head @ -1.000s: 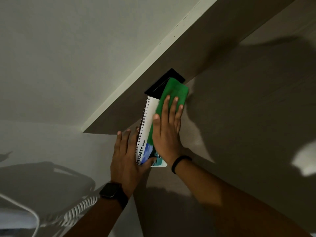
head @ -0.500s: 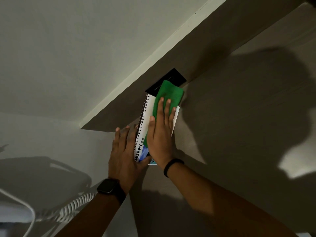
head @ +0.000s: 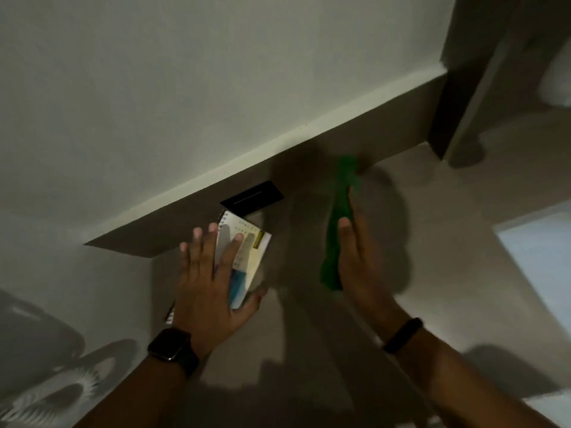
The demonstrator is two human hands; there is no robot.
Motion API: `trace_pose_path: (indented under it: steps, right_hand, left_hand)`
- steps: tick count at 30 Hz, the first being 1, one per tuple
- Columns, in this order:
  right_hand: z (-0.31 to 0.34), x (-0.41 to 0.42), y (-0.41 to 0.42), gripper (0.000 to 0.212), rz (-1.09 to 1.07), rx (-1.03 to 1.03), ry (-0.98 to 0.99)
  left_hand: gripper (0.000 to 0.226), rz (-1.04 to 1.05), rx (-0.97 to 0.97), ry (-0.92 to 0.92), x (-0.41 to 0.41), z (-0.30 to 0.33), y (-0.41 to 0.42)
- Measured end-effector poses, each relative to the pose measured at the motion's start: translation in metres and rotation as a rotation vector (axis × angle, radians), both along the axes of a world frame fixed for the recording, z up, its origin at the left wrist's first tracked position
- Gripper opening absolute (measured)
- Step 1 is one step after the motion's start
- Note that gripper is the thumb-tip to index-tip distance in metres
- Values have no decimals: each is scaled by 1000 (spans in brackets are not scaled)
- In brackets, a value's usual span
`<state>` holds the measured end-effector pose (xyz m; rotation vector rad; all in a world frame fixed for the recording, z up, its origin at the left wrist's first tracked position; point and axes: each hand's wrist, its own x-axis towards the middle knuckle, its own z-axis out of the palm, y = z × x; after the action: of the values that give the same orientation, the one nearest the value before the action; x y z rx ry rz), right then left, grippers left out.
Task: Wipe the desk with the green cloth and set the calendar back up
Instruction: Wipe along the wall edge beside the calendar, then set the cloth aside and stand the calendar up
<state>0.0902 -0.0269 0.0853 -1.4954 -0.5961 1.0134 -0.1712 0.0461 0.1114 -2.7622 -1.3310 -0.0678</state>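
The spiral-bound calendar (head: 247,254) lies on the grey desk (head: 432,273) near the back left, below a black rectangular plate (head: 251,197). My left hand (head: 213,279) rests spread on the calendar, fingers apart, pressing it down. The green cloth (head: 338,223) is stretched long and blurred on the desk to the right of the calendar, close to the raised back edge. My right hand (head: 361,267) lies flat on the cloth's right side, pressing it against the desk.
A grey raised board (head: 340,140) runs along the desk's back under the white wall. A vertical panel (head: 457,97) stands at the right rear. A coiled white cable (head: 40,400) lies at the lower left. A bright patch (head: 543,251) shows at the right.
My right hand has swept the green cloth off the calendar and to the right along the desk's back. My left hand has shifted further onto the calendar. The view has shifted.
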Motion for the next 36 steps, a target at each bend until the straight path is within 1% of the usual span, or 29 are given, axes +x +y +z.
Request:
trace_pose_path:
  steps: [4, 7, 10, 11, 13, 16, 19, 21, 23, 24, 26, 27, 29, 30, 31, 32, 34, 35, 36]
  right_hand:
    - [1, 119, -17, 57, 82, 23, -400]
    - [-26, 173, -12, 60, 233, -151, -808]
    - [-65, 183, -3, 63, 500, -398, -1100]
    - [-78, 181, -2, 64, 562, -448, -1196]
    - [-96, 176, -1, 66, 564, -463, -1297]
    - [-107, 175, 0, 70, 503, -450, -1358]
    - [-107, 176, 0, 72, 525, -466, -1369]
    - [-99, 170, 1, 75, 540, -486, -1338]
    - [-85, 159, 5, 78, 518, -480, -1300]
    - [-77, 150, 9, 77, 505, -441, -1283]
    - [-62, 123, 22, 68, 551, -292, -1186]
    - [-55, 104, 32, 62, 614, -206, -1094]
    - [-45, 59, 54, 54, 758, -108, -874]
    - [-42, 37, 66, 53, 812, -85, -787]
    - [-40, 17, 77, 53, 846, -63, -720]
    - [-40, -2, 86, 54, 872, -42, -670]
    - [-42, -33, 99, 61, 894, -39, -595]
    - [-44, -43, 103, 63, 895, -43, -560]
    - [-45, -52, 105, 64, 897, -35, -535]
  left_hand:
    - [97, 63, -33, -127, 93, -47, -8]
    - [97, 104, -126, -206, 152, -86, -9]
    - [96, 213, -253, -246, 186, -124, -9]
    - [95, 242, -279, -242, 191, -135, -10]
    - [94, 266, -283, -213, 196, -153, -13]
    - [93, 271, -233, -202, 195, -167, -16]
    - [94, 273, -239, -204, 195, -168, -15]
    - [95, 278, -270, -227, 195, -165, -15]
    - [96, 301, -315, -290, 192, -158, -17]
    - [96, 333, -329, -349, 187, -153, -20]
    - [95, 443, -329, -558, 172, -143, -36]
    - [95, 528, -334, -727, 162, -138, -50]
    - [97, 734, -321, -1151, 140, -127, -81]
    - [98, 841, -270, -1329, 127, -123, -93]
    - [99, 942, -190, -1452, 112, -120, -101]
    - [99, 1024, -117, -1532, 96, -118, -105]
    - [96, 1121, -44, -1603, 64, -113, -104]
    - [87, 1118, -50, -1607, 51, -111, -102]
    - [71, 1086, -73, -1612, 41, -110, -100]
